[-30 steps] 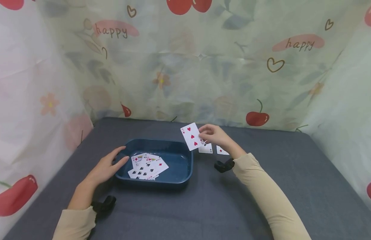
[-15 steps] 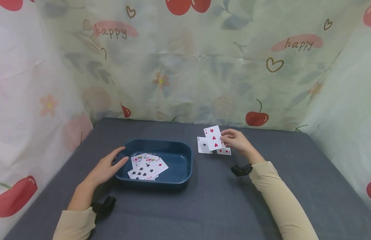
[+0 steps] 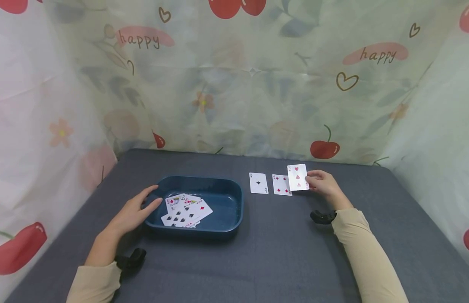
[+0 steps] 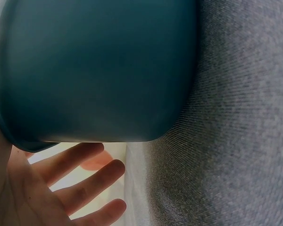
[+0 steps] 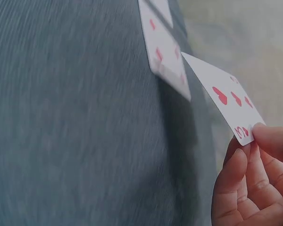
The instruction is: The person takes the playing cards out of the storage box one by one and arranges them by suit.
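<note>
In the head view, my right hand (image 3: pixel 327 187) pinches a three of hearts playing card (image 3: pixel 297 177) by its lower right edge, between thumb and fingers. That card is raised above the table and hides part of the four of diamonds (image 3: pixel 281 185). Left of it, the ace of clubs (image 3: pixel 258 183) lies face up. My left hand (image 3: pixel 130 213) rests at the left end of a dark blue tray (image 3: pixel 224 204), thumb over the rim; the left wrist view shows other fingers (image 4: pixel 89 188) extended outside. Inside the tray, overlapping face-up cards (image 3: pixel 185 212) lie in a pile.
Grey cloth (image 3: pixel 257 261) covers the table. A patterned curtain (image 3: pixel 253 105) hangs at the back and along both sides. Each wrist bears a black device, such as the right wrist camera (image 3: pixel 323 217).
My right hand has carried the three of hearts rightward from the tray's right corner, past the ace of clubs, to the right side of the four of diamonds. My left hand has stayed put.
</note>
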Motion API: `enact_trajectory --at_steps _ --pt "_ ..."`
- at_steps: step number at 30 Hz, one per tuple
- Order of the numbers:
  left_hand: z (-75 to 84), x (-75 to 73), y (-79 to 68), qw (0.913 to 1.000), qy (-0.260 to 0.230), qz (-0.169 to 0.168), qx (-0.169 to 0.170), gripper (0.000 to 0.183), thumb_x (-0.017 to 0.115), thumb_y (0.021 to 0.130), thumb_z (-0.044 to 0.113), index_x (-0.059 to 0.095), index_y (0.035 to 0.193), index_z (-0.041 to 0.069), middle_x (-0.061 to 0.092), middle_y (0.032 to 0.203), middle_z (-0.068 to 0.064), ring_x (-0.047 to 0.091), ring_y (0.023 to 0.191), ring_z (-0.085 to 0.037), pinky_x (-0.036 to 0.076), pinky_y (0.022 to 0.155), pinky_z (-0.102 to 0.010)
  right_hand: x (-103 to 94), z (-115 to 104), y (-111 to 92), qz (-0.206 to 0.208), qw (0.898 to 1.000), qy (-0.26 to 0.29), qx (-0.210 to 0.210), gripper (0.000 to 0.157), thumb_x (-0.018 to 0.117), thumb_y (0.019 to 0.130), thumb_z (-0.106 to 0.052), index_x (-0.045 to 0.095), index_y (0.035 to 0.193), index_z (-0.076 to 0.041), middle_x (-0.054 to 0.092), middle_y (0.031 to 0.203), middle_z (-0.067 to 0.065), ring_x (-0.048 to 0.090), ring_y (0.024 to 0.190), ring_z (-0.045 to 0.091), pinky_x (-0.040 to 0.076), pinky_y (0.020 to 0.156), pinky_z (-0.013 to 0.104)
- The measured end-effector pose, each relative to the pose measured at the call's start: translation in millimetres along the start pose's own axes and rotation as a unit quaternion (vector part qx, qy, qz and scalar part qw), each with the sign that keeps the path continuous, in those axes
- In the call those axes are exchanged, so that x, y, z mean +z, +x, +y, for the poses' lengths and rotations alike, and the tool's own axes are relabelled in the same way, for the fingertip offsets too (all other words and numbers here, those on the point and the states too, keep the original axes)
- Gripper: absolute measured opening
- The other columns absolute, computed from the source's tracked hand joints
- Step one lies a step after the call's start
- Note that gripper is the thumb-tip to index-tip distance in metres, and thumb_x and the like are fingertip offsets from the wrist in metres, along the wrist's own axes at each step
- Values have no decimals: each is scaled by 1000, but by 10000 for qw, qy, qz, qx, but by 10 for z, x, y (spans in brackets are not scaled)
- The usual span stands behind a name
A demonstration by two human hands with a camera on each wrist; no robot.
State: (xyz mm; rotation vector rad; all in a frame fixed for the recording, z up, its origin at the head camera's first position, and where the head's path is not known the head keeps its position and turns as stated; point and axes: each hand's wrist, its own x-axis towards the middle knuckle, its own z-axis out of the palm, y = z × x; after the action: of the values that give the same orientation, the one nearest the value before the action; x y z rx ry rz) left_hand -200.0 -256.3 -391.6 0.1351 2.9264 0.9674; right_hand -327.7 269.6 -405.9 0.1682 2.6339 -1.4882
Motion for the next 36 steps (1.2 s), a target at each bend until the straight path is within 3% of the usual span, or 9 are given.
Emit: enact_trajectory --at_steps 7,13,22,27,32,36 --pt "1 -1 -2 10000 -14 4 -17 66 42 95 47 24 147 9 28 148 -29 37 128 -50 37 98 -63 -114 131 -4 93 9997 -111 182 49 51 94 -20 40 134 5 56 118 22 54 76 3 49 66 16" --pt "6 4 0 10000 -2 26 6 66 43 96 47 24 146 9 29 147 -29 38 128 -49 37 98 -63 -148 168 -5 38 9985 -335 439 48 51 94 -22 43 132 5 57 108 13 52 76 6 48 64 15" --pt "19 15 2 10000 4 15 -55 68 43 95 48 23 147 9 27 148 -28 37 128 -49 36 98 -63 -142 164 -37 -90 9992 -179 340 43 50 93 -14 44 125 13 57 92 8 52 71 4 52 63 16" --pt "12 19 10 10000 23 21 -56 67 43 95 48 23 147 9 28 148 -28 37 128 -49 37 98 -63 -154 118 -57 -46 9961 -829 302 38 48 93 -16 49 120 11 59 98 16 56 72 8 53 62 19" --pt "7 20 15 10000 5 14 -53 67 43 95 48 23 147 9 28 148 -28 37 128 -49 37 98 -63 -150 -1 -76 226 9860 -1643 189 34 48 93 -17 54 114 9 61 91 16 57 65 9 51 57 20" --pt "8 16 14 10000 0 13 -42 67 43 95 48 23 147 9 28 148 -28 37 128 -49 37 98 -63 -97 -205 -142 190 9812 -1915 -174 34 49 93 -19 56 113 7 63 95 21 61 68 14 49 58 21"
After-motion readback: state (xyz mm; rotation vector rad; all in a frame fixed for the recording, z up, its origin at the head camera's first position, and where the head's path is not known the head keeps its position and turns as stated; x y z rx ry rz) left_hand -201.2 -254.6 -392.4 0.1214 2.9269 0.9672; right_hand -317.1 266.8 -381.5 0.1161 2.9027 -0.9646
